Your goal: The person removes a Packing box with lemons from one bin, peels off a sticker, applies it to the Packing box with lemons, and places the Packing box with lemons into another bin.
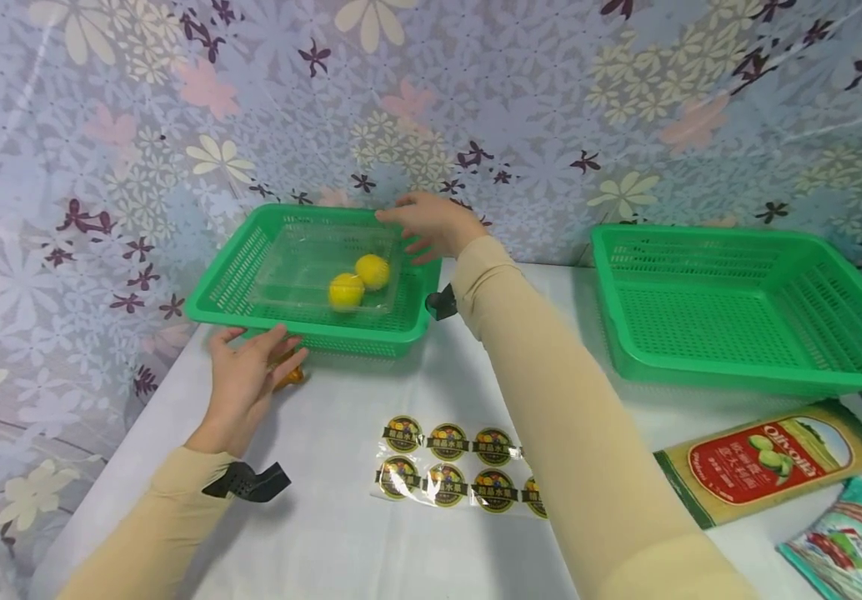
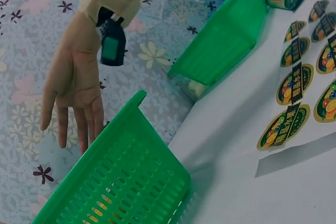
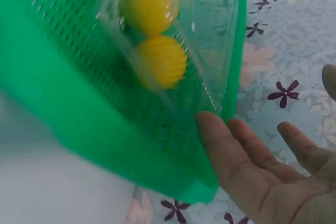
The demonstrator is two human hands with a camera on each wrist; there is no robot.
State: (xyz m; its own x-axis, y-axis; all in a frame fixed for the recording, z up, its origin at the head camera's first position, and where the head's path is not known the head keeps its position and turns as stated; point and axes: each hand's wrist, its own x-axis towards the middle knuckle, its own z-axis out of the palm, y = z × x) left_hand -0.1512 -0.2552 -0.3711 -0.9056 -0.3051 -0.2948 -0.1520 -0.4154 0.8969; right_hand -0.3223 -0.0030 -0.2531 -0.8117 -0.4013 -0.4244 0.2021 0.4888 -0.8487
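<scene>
In the left green basket lies a clear plastic box with two yellow round fruits, a front one and a back one. My right hand is over the basket's back right corner, fingers spread and relaxed, holding nothing. The right wrist view shows its fingertips close to the box's edge. My left hand is in front of the basket's near left rim, fingers loosely bent and empty. A small orange-brown thing shows partly behind its fingers.
A second green basket stands at the right. Before it lie a pasta packet and a teal bag. A sheet of round fruit stickers lies mid-table, partly covered by my right arm. A flowered cloth hangs behind.
</scene>
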